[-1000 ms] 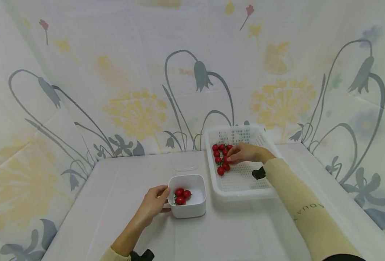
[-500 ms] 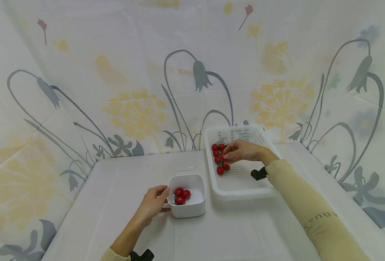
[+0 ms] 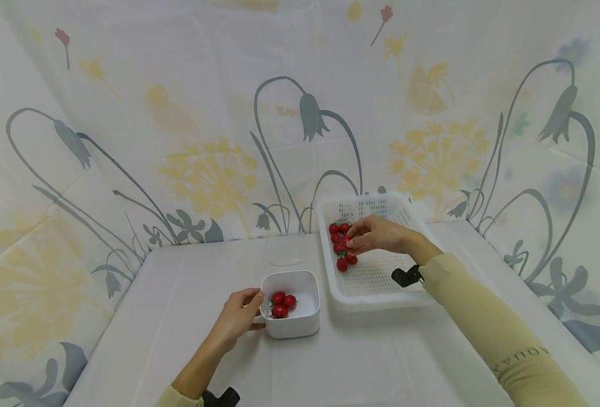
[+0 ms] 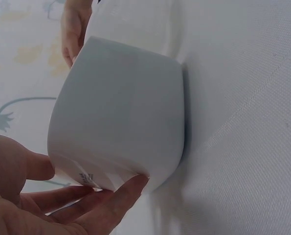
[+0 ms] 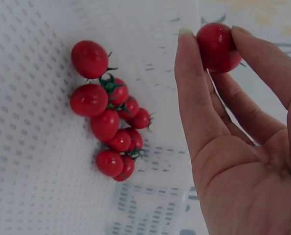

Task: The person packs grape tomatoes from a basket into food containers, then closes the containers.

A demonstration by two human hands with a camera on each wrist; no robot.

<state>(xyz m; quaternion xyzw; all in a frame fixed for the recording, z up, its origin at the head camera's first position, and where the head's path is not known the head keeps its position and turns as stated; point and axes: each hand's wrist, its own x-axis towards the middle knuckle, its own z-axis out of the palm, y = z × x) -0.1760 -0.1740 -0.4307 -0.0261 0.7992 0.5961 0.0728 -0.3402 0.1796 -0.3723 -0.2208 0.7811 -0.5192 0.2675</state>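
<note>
My right hand (image 3: 383, 234) pinches a cherry tomato (image 5: 218, 47) between fingertips and thumb, over the left part of a white perforated basket (image 3: 381, 304). Below it lie several more red cherry tomatoes (image 5: 89, 100), some with green stems, bunched at the basket's left side; the hand hides part of them in the head view. With my left hand (image 3: 237, 317) I hold the left side of a small white square box (image 3: 296, 328), thumb at the rim and fingers against the outer wall. Inside the box rest 3 cherry tomatoes (image 3: 280, 311).
Behind the box, a faint clear flat piece (image 3: 286, 255) with rounded corners lies on the white table (image 3: 198, 282). The basket stands to the box's right, a narrow gap between them. A flower-printed curtain (image 3: 203, 186) closes off the back and sides.
The right hand, earlier reaching in among the basket's tomatoes, has shifted slightly left and now holds one cherry tomato above the others. The left hand and box stay in place.
</note>
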